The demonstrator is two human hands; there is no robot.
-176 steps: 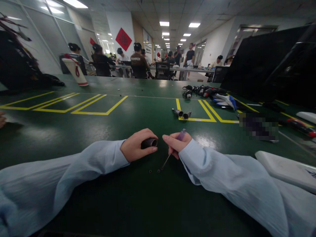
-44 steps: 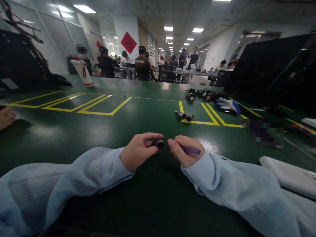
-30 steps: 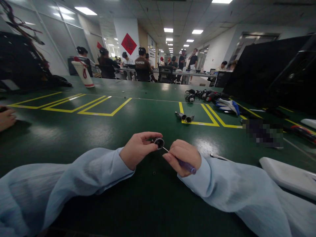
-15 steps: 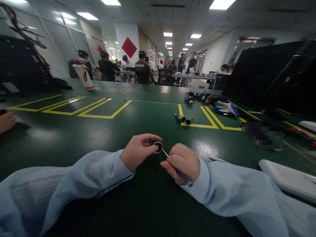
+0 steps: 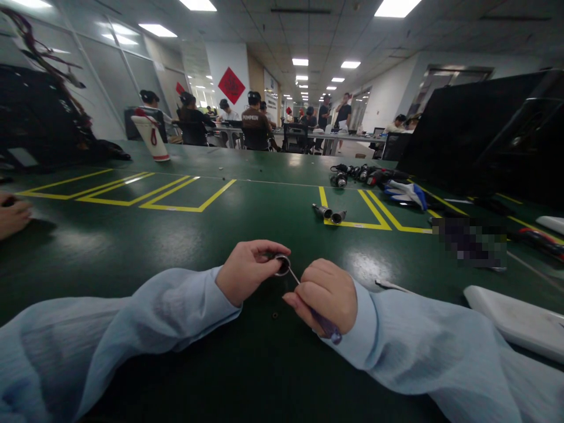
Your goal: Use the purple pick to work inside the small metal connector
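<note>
Pinched in my left hand (image 5: pixel 251 270) is a small round metal cup-shaped part (image 5: pixel 283 264), its open rim turned toward my right side; the fingers hide the rest of it. My right hand (image 5: pixel 328 294) is wrapped round the purple translucent handle of a screwdriver (image 5: pixel 335 337). Its thin shaft reaches up-left to the rim of the metal part, and I cannot see whether the tip is inside. A tiny dark ring-like piece (image 5: pixel 275 315) lies on the green table (image 5: pixel 185 352) below the hands.
Two similar metal parts (image 5: pixel 337 217) lie beyond my right hand, by yellow tape. Farther right are dark cylindrical parts with cables (image 5: pixel 339 179), a blue-white glove (image 5: pixel 405 195) and a white case (image 5: pixel 511 317). A tall cup (image 5: pixel 151 138) and another person's hand (image 5: pixel 13 216) are at left.
My right hand has shifted very slightly, tilting the screwdriver handle a little down and left. The left hand keeps the metal part in nearly the same place.
</note>
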